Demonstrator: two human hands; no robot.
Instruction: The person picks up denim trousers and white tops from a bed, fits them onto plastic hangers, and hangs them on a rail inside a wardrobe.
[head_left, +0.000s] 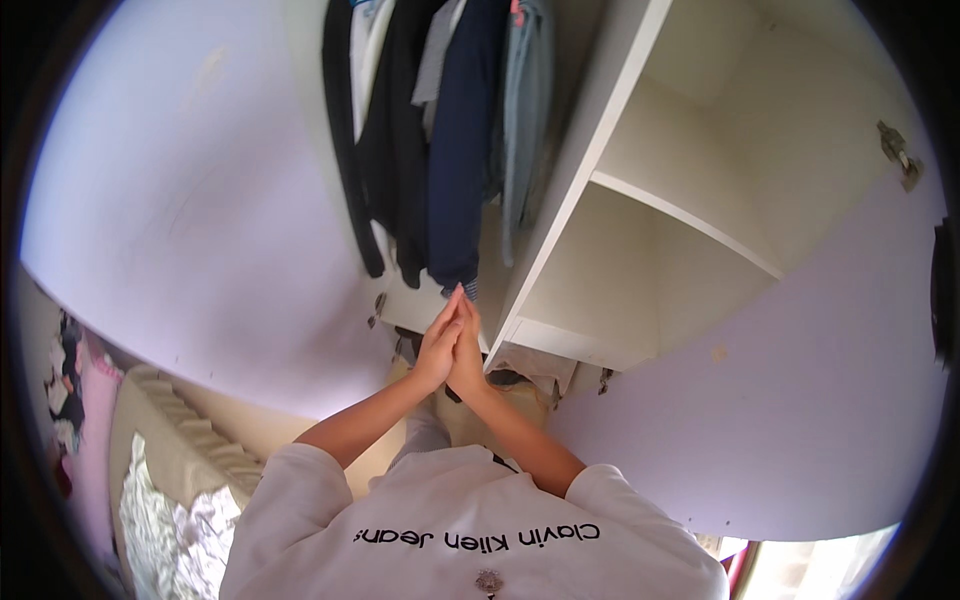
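Note:
My left hand (436, 346) and my right hand (468, 355) are pressed palm to palm, fingers straight and together, pointing away from me. Nothing shows between them. Just beyond the fingertips, in an open wardrobe, hangs a dark navy garment (463, 150) with a striped hem below it. To its left are black garments (397, 157) and a white one (364, 75). A blue-grey denim garment (523, 112) hangs on its right, beside the white divider panel (577, 187).
Pale lilac wardrobe doors stand open at left (202, 210) and right (757, 405). Right of the divider is a white shelf (686, 221). Cloth (544, 367) lies under the compartments. At lower left stands a beige ruffled cover (176, 427) with shiny fabric (176, 532).

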